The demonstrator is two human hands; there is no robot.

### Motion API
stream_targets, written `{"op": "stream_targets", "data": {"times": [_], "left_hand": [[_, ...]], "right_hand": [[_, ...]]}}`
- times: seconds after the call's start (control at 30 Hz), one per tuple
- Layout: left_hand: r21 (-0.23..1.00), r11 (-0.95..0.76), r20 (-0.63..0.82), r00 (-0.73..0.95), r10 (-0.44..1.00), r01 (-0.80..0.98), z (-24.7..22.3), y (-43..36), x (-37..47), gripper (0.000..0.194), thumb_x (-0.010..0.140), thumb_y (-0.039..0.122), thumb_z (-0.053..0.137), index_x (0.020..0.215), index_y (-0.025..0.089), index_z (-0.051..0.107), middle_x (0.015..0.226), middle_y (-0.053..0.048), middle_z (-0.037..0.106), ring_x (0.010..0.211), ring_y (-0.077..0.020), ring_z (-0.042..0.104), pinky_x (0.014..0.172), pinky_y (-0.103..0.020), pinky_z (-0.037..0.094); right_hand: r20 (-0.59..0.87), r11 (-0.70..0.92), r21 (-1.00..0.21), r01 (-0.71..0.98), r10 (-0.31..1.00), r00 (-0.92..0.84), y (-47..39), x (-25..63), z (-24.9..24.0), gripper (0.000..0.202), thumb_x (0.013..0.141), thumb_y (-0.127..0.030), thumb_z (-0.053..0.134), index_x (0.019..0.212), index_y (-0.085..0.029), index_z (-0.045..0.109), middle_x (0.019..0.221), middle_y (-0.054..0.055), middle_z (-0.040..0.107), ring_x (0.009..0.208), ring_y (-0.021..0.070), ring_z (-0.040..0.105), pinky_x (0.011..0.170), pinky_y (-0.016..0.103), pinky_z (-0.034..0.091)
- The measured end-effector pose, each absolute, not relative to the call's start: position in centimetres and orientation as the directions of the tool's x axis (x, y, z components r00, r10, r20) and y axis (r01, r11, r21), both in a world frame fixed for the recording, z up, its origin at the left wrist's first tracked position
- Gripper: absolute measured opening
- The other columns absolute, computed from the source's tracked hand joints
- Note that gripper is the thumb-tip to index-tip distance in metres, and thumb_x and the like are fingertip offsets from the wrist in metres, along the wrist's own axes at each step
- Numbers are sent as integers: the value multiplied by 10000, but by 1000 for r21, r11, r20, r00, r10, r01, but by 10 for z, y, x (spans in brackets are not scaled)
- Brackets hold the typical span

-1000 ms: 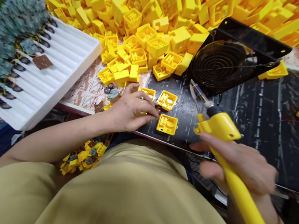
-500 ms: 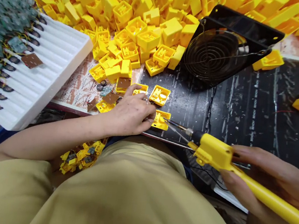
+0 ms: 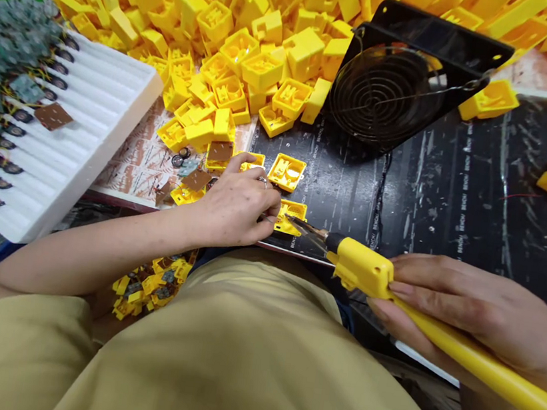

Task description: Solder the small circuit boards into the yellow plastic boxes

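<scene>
My right hand is wrapped around a yellow soldering iron. Its metal tip points left and reaches into a small open yellow plastic casing at the bench's near edge. Curled fingers of my left hand, a ring on one, grip the left side of that casing; the fingertips are partly hidden. Just beyond lies another open yellow casing, and one more is partly covered by my left hand. Left of that hand sit brown square plates and a small black round part.
A black fan with a wire guard stands on the dark bench. Behind it spreads a large heap of yellow casings. At left, a white foam tray carries many wired grey-blue parts. More yellow pieces lie below the bench edge.
The soldering iron and my right hand have moved left, bringing the tip further into the casing. My left hand has stayed at the casing; the view has shifted slightly.
</scene>
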State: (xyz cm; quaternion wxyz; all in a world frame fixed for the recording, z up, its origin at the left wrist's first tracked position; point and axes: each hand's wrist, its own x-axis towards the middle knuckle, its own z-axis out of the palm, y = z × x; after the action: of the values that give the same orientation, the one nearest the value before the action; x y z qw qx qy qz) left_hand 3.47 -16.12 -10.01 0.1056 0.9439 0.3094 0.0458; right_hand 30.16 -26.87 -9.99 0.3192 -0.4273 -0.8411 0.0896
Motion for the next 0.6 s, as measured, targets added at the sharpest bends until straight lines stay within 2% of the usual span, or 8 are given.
{"op": "stream_targets", "data": {"times": [0.17,0.27,0.6], "left_hand": [[228,-779,-5,801,599,584,-99,-161,34,210,790,231,478,682,189,653,683,-24,659,804,-202,586,1074,-524,286],[224,-784,-2,805,593,578,-99,-162,35,211,792,226,475,682,191,653,681,-21,659,794,-195,584,1078,-519,285],[220,-788,-5,809,588,575,-98,-161,36,201,776,225,484,692,194,664,675,-24,665,792,-193,591,1073,-503,298]], "right_hand": [[484,655,-463,597,751,-449,-268,304,-100,111,985,-317,515,950,-218,550,786,42,669,725,81,656,657,184,564],[491,675,-443,590,733,-471,-267,302,-101,126,988,-314,511,941,-205,552,770,40,668,712,71,650,668,177,554],[500,664,-484,570,744,-443,-266,297,-97,142,965,-292,562,864,-193,578,745,36,663,734,72,647,717,201,559]]}}
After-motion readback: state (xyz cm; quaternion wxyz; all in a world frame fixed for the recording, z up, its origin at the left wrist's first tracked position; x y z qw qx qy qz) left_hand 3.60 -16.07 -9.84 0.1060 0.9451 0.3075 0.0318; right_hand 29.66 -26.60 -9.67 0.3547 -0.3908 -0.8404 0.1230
